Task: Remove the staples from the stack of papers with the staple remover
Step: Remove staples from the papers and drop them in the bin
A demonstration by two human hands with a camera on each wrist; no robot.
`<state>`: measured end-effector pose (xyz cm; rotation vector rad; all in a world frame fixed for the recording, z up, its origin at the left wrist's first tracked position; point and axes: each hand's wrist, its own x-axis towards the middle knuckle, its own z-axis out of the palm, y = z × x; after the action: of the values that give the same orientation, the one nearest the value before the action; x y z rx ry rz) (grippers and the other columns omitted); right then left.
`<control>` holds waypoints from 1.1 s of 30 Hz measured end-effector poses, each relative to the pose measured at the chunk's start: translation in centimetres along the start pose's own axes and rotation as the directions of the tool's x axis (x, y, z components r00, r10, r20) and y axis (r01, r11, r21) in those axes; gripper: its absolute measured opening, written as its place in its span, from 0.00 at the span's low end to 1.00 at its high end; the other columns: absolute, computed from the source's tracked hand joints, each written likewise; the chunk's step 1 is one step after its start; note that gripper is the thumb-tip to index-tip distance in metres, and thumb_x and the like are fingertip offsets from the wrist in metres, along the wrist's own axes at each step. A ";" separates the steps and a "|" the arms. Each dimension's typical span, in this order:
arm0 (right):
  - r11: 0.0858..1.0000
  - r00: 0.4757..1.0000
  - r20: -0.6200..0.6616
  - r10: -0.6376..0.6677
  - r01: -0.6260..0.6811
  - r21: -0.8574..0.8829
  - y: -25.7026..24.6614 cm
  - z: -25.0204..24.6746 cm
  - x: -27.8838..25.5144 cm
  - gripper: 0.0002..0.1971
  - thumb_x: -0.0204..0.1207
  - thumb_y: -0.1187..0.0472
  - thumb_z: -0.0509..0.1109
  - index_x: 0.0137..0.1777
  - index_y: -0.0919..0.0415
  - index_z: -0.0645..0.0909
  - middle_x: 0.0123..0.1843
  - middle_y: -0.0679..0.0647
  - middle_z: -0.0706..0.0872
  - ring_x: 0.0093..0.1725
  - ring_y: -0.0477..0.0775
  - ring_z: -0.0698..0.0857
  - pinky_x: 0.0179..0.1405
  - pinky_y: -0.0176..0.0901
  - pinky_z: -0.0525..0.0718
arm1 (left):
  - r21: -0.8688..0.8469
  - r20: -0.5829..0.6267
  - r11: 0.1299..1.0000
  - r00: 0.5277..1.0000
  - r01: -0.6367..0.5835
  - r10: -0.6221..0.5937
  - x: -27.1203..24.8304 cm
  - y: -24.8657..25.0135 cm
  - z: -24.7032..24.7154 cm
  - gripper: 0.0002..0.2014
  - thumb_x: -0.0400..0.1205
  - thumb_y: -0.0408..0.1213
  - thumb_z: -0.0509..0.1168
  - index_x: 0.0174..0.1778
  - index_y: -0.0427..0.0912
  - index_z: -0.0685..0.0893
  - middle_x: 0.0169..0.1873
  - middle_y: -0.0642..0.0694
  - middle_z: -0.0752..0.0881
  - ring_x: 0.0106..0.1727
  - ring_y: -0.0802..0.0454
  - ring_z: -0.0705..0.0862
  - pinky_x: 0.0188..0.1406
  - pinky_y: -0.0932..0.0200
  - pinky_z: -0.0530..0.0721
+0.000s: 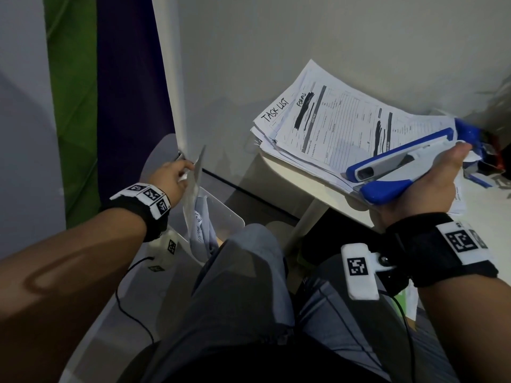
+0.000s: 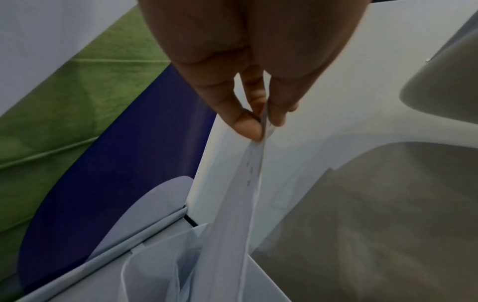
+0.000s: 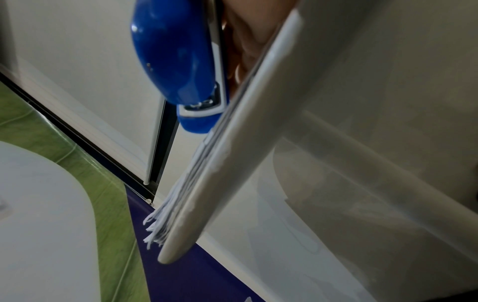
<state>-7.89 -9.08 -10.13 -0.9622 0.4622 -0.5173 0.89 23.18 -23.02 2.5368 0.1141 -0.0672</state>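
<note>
Pinched a loose sheet (image 2: 248, 204) in left hand (image 1: 168, 178) fingertips over a white bin (image 1: 232, 219); gripped blue staple remover (image 1: 401, 167) in right hand (image 1: 420, 189), resting on stack of papers (image 1: 331, 125) at table (image 1: 287, 172) edge

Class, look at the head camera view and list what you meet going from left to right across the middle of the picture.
Left hand → hanging paper sheet → stack of papers → blue and white stapler-like tool → right hand.
</note>
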 end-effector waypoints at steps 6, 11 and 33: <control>1.000 0.999 -0.040 0.002 -0.003 -0.027 -0.2 0.2 -0.3 0.26 0.86 0.38 0.51 0.72 0.53 0.76 0.54 0.52 0.92 0.52 0.57 0.92 0.48 0.58 0.90 | -0.159 0.016 0.980 0.993 0.121 -0.120 -0.1 -1.1 0.9 0.19 0.79 0.30 0.66 0.65 0.46 0.76 0.62 0.41 0.78 0.58 0.41 0.82 0.57 0.43 0.84; 0.999 0.999 -0.038 0.007 -0.008 -0.042 -0.5 0.5 -0.7 0.25 0.87 0.39 0.50 0.70 0.54 0.78 0.48 0.48 0.93 0.47 0.52 0.93 0.39 0.49 0.91 | -0.066 0.181 0.982 0.970 0.178 -0.163 -0.9 -1.8 2.4 0.18 0.78 0.28 0.67 0.62 0.47 0.74 0.48 0.47 0.77 0.44 0.46 0.81 0.41 0.58 0.81; 0.996 0.998 0.003 0.064 -0.064 -0.064 -1.1 0.8 -1.4 0.23 0.87 0.39 0.45 0.56 0.49 0.79 0.36 0.44 0.93 0.35 0.47 0.92 0.25 0.43 0.88 | 0.212 0.047 0.956 0.975 0.201 -0.216 -0.4 -2.1 0.9 0.05 0.78 0.29 0.61 0.49 0.40 0.75 0.38 0.40 0.79 0.38 0.41 0.78 0.36 0.56 0.73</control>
<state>-8.78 -8.25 -8.60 -1.0062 0.5055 -0.4443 0.28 24.36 -24.90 2.7167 0.3648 -0.2634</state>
